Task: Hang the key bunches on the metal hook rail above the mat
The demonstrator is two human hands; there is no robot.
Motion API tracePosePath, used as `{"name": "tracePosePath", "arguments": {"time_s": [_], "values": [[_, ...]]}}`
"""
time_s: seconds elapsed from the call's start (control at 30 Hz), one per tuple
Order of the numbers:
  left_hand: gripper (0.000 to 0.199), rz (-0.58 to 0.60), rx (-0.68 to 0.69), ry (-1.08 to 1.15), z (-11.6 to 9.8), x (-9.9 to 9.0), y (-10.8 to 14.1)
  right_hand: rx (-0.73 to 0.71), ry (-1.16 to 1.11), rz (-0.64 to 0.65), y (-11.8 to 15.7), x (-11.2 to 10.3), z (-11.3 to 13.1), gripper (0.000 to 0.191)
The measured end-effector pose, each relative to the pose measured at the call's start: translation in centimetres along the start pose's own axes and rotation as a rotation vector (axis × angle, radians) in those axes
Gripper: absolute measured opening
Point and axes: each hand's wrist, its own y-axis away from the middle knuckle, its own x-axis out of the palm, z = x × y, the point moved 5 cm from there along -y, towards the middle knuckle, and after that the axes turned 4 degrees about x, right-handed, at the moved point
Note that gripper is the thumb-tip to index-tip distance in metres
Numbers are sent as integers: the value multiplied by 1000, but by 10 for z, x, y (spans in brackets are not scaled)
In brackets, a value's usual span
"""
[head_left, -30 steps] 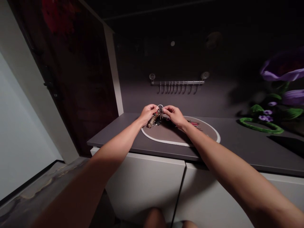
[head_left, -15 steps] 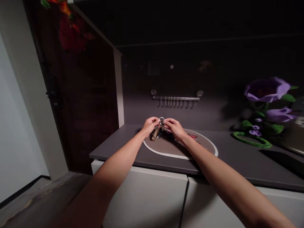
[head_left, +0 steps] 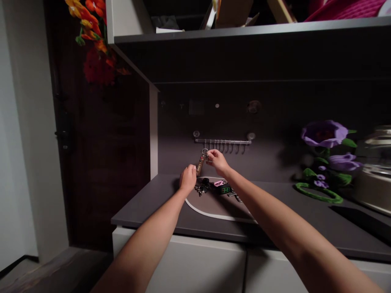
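Observation:
My right hand (head_left: 217, 160) pinches a bunch of keys by its metal ring (head_left: 205, 151), held up just in front of the hook rail (head_left: 222, 141). From the ring hangs a brown keychain strap (head_left: 200, 165) with pale letters on it. Lower and to the left, my left hand (head_left: 188, 178) is closed at the strap's bottom end; its fingertips are partly hidden. Beneath both hands, a brown mat with a white rim (head_left: 210, 215) bears more keys (head_left: 200, 189), a black and green item (head_left: 225, 189) and a pink item (head_left: 218, 183).
The clear rail has several hooks and is fixed to the back wall. Purple artificial flowers (head_left: 325, 134) with a green ring base (head_left: 317, 193) stand at the right of the dark counter (head_left: 143, 203). An overhead shelf (head_left: 232, 30) juts out above. A dark door (head_left: 100, 162) is at the left.
The keys and strap have risen off the mat toward the rail with my right hand. My left hand has slid from the ring down to the strap's lower end. The view has tilted up.

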Motion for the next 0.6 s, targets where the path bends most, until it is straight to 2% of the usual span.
{"name": "tracePosePath", "arguments": {"time_s": [0.23, 0.47, 0.6], "values": [[31, 17, -61, -83, 3, -2, 1, 26, 21, -144, -35, 2, -7, 8], [31, 65, -42, -150, 1, 0, 1, 54, 110, -377, -61, -1, -19, 8], [30, 69, -38, -167, -1, -1, 0, 89, 109, -463, -70, -2, -27, 8]]}}
